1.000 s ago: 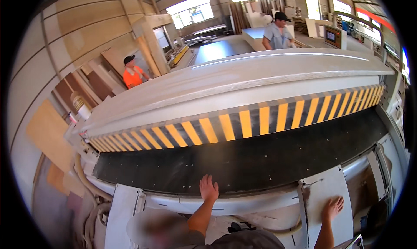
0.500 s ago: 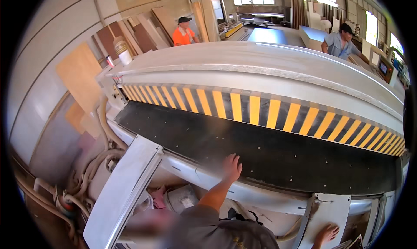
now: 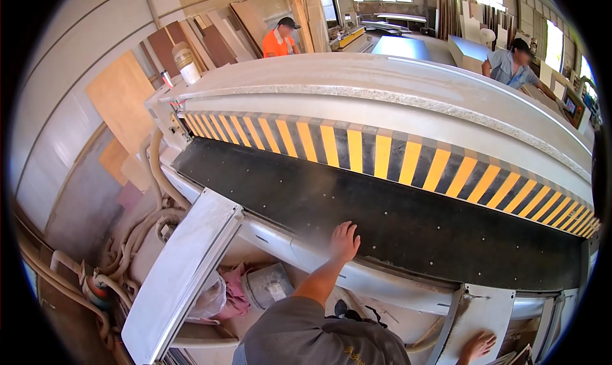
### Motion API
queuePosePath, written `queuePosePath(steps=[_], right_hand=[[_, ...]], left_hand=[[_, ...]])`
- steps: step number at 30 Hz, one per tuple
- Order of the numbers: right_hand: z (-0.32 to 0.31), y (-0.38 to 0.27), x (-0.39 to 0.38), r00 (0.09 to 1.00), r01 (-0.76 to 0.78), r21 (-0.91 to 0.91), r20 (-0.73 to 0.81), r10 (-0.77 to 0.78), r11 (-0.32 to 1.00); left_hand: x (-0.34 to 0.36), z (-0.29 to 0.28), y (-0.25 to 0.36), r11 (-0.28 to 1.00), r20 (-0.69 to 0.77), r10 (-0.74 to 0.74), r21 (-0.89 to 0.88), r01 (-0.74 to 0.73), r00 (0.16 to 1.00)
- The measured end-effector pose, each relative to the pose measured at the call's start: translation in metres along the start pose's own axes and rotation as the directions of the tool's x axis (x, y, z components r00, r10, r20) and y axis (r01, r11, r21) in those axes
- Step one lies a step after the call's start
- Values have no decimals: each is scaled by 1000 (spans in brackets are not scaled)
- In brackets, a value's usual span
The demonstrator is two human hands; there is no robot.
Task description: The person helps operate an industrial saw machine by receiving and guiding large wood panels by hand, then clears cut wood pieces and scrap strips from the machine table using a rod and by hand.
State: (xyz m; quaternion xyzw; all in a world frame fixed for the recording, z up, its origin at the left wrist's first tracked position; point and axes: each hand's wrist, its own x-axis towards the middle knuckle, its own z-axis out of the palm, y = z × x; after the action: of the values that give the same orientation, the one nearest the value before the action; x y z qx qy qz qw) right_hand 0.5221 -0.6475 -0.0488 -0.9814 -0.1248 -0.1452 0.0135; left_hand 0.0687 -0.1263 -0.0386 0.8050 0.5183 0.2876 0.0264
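My left hand rests palm down on the near edge of a black machine bed, fingers stretched out and holding nothing. The bed is a long, dark surface dotted with small pale spots. Behind it runs a guard with yellow and black stripes, below the machine's pale housing. At the lower right my right hand lies flat on a white support panel, its fingers spread a little and nothing in them.
Another white panel juts out on the left, near coiled hoses. Below the bed are a grey bucket and pink cloth. Beyond the machine are a person in orange and one in a grey-blue shirt.
The whole view has shifted slightly. Both my hands stay in place on the bed edge and the white panel. The person in orange now has their head bent lower.
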Motion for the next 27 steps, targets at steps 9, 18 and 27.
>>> queuePosePath(steps=[9, 18, 27], right_hand=[[-6, -5, 5, 948, -163, -157, 249, 199, 974], [-2, -5, 8, 953, -164, -157, 229, 198, 974], [-26, -16, 8, 941, -289, 124, 221, 257, 949]], left_hand=[[0, 9, -2, 999, -12, 26, -40, -27, 1000], [7, -9, 15, 999, 117, -41, 16, 39, 992], [2, 0, 19, 998, 113, -54, 25, 51, 992]])
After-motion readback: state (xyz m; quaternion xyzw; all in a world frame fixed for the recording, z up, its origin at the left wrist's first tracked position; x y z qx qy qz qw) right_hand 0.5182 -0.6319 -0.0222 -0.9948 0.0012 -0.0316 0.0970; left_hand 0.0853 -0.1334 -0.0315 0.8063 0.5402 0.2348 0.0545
